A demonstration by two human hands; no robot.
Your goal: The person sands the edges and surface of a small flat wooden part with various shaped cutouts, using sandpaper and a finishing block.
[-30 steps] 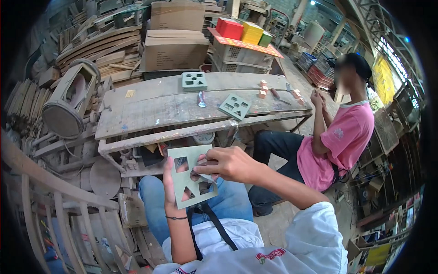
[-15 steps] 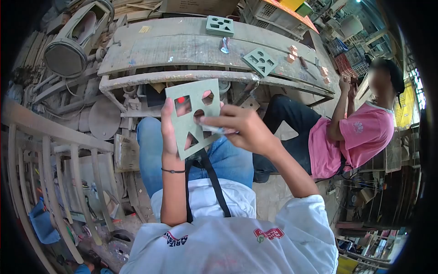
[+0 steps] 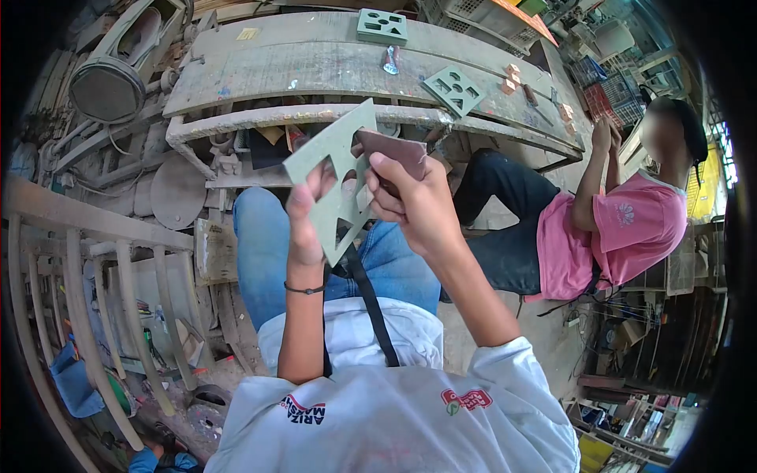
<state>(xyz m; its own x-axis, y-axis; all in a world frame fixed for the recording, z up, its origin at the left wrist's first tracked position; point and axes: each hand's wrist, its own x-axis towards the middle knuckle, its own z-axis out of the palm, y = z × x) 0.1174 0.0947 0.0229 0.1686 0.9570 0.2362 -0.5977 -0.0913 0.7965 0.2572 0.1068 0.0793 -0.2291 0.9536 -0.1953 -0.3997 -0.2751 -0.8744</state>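
Note:
A pale green board point(image 3: 335, 146) with cut-out shapes is tilted in front of me, over my lap. My left hand point(image 3: 306, 217) grips it from the left, thumb on the near side and fingers showing through a cut-out. My right hand point(image 3: 414, 197) pinches a brownish-red sheet, like sandpaper point(image 3: 400, 152), between thumb and curled fingers. The sheet's left end meets the board's upper right part.
A long worn bench point(image 3: 300, 75) spans the front, bearing two green cut-out boards point(image 3: 382, 26) point(image 3: 454, 91), small wooden blocks point(image 3: 511, 79) and a tool point(image 3: 535, 101). A person in pink point(image 3: 623, 221) sits at the right. A wooden railing point(image 3: 102, 229) stands left.
The board has turned and tilted in my left hand. My right hand has turned, and the brownish-red sheet now shows in it, at the board's upper right.

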